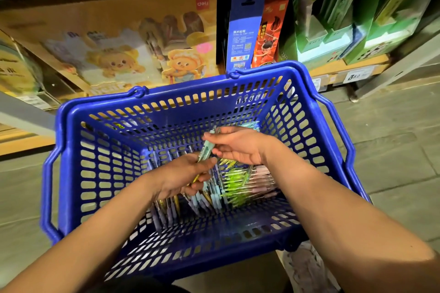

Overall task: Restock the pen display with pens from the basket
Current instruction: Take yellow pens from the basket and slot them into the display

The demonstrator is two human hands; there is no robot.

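Inside the blue basket (142, 100), the left hand (183, 173) and right hand (238, 147) both pinch one mint-green pen (205, 151). They hide part of the pen heap (240, 183).

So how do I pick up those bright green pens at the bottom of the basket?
Come straight down from above, because the basket walls block every side. The bright green pens lie flat, side by side, so pinch across the middle of their barrels. The left hand and right hand hold a mint pen now.
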